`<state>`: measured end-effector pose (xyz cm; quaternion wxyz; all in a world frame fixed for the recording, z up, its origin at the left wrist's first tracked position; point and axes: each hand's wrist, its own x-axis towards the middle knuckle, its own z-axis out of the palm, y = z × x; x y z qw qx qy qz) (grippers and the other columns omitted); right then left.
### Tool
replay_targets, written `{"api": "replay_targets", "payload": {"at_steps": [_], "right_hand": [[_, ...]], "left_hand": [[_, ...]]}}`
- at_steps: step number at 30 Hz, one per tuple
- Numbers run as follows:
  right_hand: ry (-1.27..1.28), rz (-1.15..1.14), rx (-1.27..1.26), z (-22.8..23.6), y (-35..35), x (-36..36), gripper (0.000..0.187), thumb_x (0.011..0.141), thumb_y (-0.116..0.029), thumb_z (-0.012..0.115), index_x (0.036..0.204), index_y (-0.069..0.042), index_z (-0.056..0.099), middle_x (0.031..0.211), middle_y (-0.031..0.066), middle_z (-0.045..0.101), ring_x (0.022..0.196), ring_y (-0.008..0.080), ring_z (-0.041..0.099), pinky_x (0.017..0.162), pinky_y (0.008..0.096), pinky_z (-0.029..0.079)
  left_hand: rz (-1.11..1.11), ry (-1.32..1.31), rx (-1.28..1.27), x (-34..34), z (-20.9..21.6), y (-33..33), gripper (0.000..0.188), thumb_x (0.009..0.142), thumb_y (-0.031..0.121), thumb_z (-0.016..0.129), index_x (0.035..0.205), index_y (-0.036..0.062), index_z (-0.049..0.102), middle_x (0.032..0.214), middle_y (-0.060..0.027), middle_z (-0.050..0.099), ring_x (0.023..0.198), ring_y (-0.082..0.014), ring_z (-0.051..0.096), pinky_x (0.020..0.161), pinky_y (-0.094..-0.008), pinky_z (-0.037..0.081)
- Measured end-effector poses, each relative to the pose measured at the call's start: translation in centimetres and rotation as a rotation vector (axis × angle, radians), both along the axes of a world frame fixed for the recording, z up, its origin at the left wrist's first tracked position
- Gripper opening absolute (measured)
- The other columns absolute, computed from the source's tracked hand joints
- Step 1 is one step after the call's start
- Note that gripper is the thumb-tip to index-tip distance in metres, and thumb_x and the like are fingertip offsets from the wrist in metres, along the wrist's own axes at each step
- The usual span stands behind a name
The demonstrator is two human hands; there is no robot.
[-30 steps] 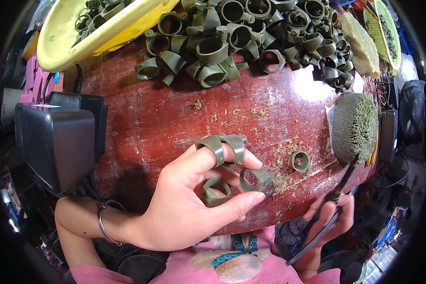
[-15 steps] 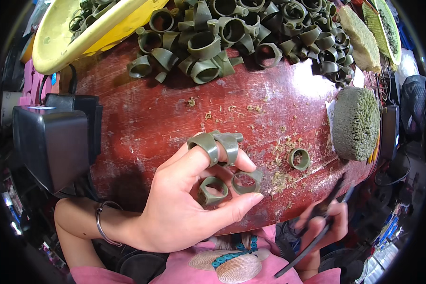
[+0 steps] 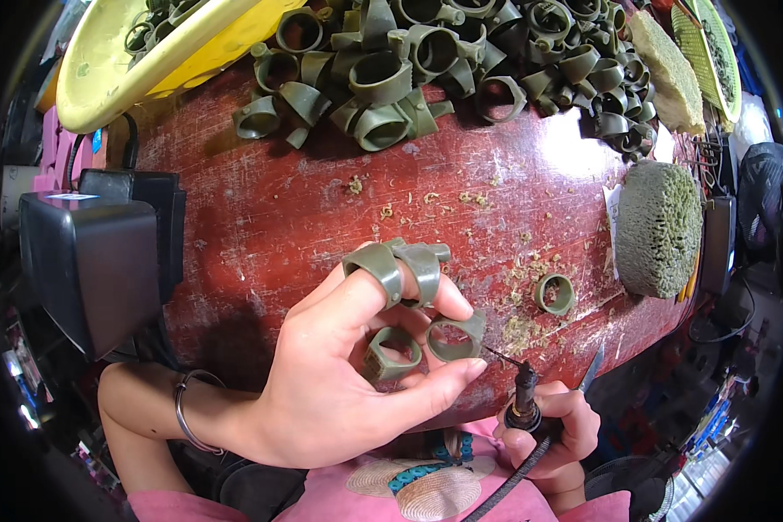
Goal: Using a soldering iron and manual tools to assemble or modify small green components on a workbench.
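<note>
My left hand [image 3: 331,374] is closed, pinching a green wax ring [image 3: 454,336] between thumb and fingertips. Two wider green rings [image 3: 379,271] sit around its fingers, and another green ring [image 3: 392,351] is caught in the palm side. In my right hand [image 3: 570,426] is a black corded wax pen [image 3: 525,396], its thin tip pointing at the pinched ring's right side; whether it touches, I cannot tell. A slim blade [image 3: 593,367] sticks out past the same hand's fingers. A loose green ring [image 3: 555,294] lies on the red table [image 3: 261,200] among shavings.
A large heap of green rings [image 3: 381,78] covers the table's far side. At far left stands a yellow basin [image 3: 87,87], with a black box-shaped device [image 3: 91,261] nearer me. A porous grey-green block [image 3: 661,228] stands at right, a yellowish slab [image 3: 665,74] behind it.
My right hand has moved left and slightly up, bringing the wax pen's tip close to the pinched ring. The left hand and its rings are nearly still.
</note>
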<state>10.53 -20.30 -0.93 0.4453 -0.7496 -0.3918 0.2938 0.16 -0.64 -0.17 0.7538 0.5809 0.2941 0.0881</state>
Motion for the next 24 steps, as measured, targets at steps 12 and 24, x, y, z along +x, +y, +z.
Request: {"api": "replay_targets", "payload": {"at_steps": [12, 24], "right_hand": [[-0.047, 0.022, 0.023, 0.12, 0.46, 0.14, 0.039, 0.061, -0.019, 0.078, 0.079, 0.001, 0.049, 0.068, 0.0129, 0.06, 0.055, 0.0189, 0.062, 0.047, 0.0235, 0.047], [-0.048, 0.025, 0.028, 0.11, 0.67, 0.24, 0.04, 0.06, -0.019, 0.078, 0.079, 0.001, 0.049, 0.069, 0.0123, 0.06, 0.055, 0.0187, 0.062, 0.047, 0.0237, 0.047]], "left_hand": [[0.018, -0.013, -0.019, 0.03, -0.02, -0.24, 0.037, 0.065, -0.016, 0.06, 0.095, -0.0023, 0.044, 0.092, -0.0108, 0.045, 0.075, -0.0125, 0.055, 0.052, -0.0206, 0.051], [0.03, -0.033, -0.038, 0.04, -0.14, -0.16, 0.037, 0.065, -0.016, 0.06, 0.096, -0.0024, 0.043, 0.092, -0.0111, 0.044, 0.074, -0.0128, 0.055, 0.052, -0.0204, 0.051]]}}
